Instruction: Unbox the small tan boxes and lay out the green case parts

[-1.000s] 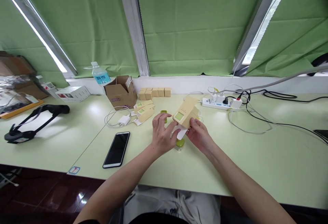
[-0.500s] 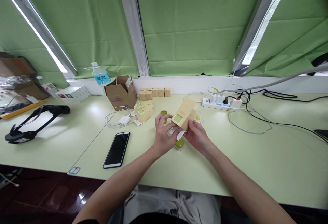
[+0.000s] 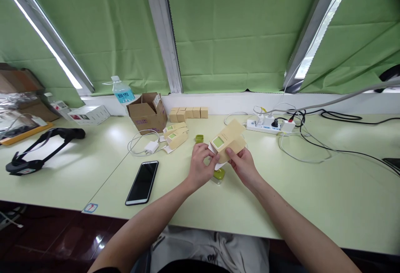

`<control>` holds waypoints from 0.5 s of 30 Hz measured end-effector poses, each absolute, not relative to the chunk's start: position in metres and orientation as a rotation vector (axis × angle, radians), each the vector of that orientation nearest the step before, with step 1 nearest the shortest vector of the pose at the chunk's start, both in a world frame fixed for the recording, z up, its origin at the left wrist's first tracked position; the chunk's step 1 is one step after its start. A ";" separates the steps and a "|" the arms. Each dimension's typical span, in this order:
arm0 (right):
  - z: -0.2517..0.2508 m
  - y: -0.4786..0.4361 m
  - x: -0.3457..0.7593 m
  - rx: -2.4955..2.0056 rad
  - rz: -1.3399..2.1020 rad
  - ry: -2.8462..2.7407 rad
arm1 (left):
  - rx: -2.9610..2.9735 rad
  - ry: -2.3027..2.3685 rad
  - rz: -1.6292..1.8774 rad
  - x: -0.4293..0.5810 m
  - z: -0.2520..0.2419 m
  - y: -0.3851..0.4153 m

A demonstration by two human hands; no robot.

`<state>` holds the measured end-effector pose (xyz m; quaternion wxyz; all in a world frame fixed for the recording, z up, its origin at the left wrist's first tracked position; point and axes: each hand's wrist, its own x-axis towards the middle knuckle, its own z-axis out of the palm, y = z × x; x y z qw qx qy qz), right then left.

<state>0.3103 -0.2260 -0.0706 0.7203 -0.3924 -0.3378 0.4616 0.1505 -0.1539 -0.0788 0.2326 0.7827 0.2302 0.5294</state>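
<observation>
Pale yellow is the carton (image 3: 229, 137), which is held tilted above the worktop (image 3: 312, 198). At its lower right side it is gripped by the right hand (image 3: 245, 165), with the thumb laid on the front and the fingers curled behind. By the left hand (image 3: 203, 167), which is half closed, the lower end is touched near the white flap (image 3: 218, 166); whether anything is pinched there cannot be told. Just below, a green-lidded container (image 3: 219, 174) is partly covered. Beyond the left hand, a small green tub (image 3: 199, 138) is seen.
</observation>
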 end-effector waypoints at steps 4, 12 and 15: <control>-0.068 -0.227 0.312 -0.920 0.986 -0.711 | 1.922 0.743 1.405 0.149 -0.075 -0.152; -0.063 -0.228 0.312 -0.925 1.008 -0.633 | 1.747 0.677 1.198 0.151 -0.075 -0.145; -0.062 -0.228 0.311 -0.931 1.022 -0.627 | 1.802 0.625 1.130 0.151 -0.074 -0.147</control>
